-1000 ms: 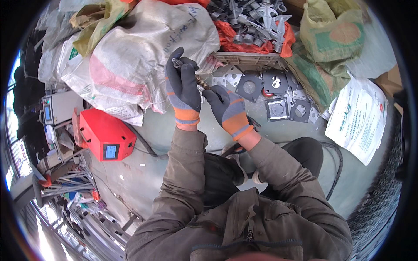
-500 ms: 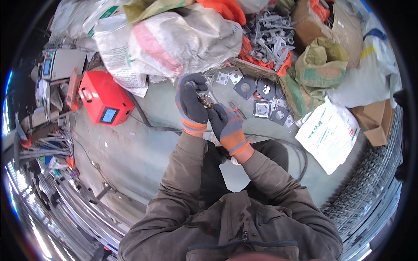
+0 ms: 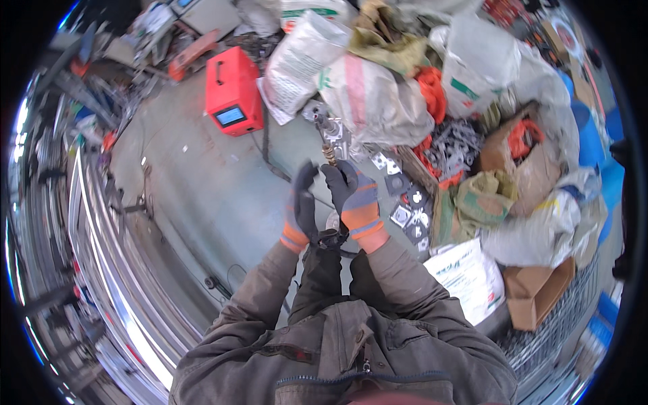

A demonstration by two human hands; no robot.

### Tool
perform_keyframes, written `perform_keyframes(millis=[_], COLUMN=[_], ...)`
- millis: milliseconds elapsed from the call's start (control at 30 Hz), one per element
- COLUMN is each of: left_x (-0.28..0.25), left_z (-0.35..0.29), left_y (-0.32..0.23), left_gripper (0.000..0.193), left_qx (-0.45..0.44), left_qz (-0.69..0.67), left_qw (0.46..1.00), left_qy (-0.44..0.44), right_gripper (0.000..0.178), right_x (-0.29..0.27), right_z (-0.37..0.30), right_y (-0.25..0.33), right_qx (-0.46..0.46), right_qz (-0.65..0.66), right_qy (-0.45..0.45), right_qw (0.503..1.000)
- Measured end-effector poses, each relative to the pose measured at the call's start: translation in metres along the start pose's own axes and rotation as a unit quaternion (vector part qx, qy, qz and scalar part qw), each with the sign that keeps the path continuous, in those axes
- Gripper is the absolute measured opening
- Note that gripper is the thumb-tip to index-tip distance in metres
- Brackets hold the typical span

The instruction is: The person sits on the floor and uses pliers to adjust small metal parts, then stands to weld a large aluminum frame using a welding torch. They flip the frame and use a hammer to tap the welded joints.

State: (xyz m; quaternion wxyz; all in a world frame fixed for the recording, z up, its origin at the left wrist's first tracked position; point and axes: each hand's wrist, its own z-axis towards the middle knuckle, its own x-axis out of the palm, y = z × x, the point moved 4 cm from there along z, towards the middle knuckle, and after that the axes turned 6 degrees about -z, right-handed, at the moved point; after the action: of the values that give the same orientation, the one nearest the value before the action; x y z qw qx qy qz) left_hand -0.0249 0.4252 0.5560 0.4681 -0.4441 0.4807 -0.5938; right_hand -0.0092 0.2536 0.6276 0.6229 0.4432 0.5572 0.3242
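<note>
My right hand, in a grey glove with an orange cuff, is closed around a tool with a ribbed brass-coloured nozzle, which looks like a welding gun. Its nozzle points away from me, toward grey metal parts beside the sacks. The rest of the tool is hidden by my glove. To its left, my left hand is raised in a matching glove. Its fingers stretch upward and nothing shows in them. A narrow gap separates the two hands, both above my knees.
A red machine with a small screen stands front left, a black cable beside it. White woven sacks and a crate of grey metal fittings lie ahead and right. Flat metal plates lie nearby. Long metal bars fill the left.
My view has turned to the right. My left hand has come away from the brass-coloured nozzle, which both hands were at before. My right hand now holds the tool pointing forward.
</note>
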Motion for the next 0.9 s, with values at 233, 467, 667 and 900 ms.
perform_keyframes(millis=[233, 467, 667, 900], left_x=[0.0, -0.05, -0.124, -0.182], left_z=[-0.175, -0.23, -0.321, -0.456], left_y=[0.014, -0.105, -0.21, -0.292], left_gripper=[0.072, 0.052, 0.056, 0.048], left_qx=[-0.18, -0.053, -0.185, 0.09], left_qz=[-0.181, -0.069, -0.017, -0.121], left_qw=[0.952, 0.949, 0.924, 0.928], left_qy=[-0.171, -0.302, -0.334, -0.34], right_gripper=[0.032, 0.029, 0.043, 0.073], right_x=[0.038, 0.08, 0.085, 0.198], right_z=[-0.071, -0.179, -0.256, -0.425], right_y=[0.134, 0.251, 0.288, 0.354], right_qx=[-0.133, -0.281, -0.369, -0.291], right_qz=[-0.029, 0.022, -0.012, 0.079], right_qy=[0.126, 0.212, 0.185, 0.445], right_qw=[0.983, 0.936, 0.911, 0.843])
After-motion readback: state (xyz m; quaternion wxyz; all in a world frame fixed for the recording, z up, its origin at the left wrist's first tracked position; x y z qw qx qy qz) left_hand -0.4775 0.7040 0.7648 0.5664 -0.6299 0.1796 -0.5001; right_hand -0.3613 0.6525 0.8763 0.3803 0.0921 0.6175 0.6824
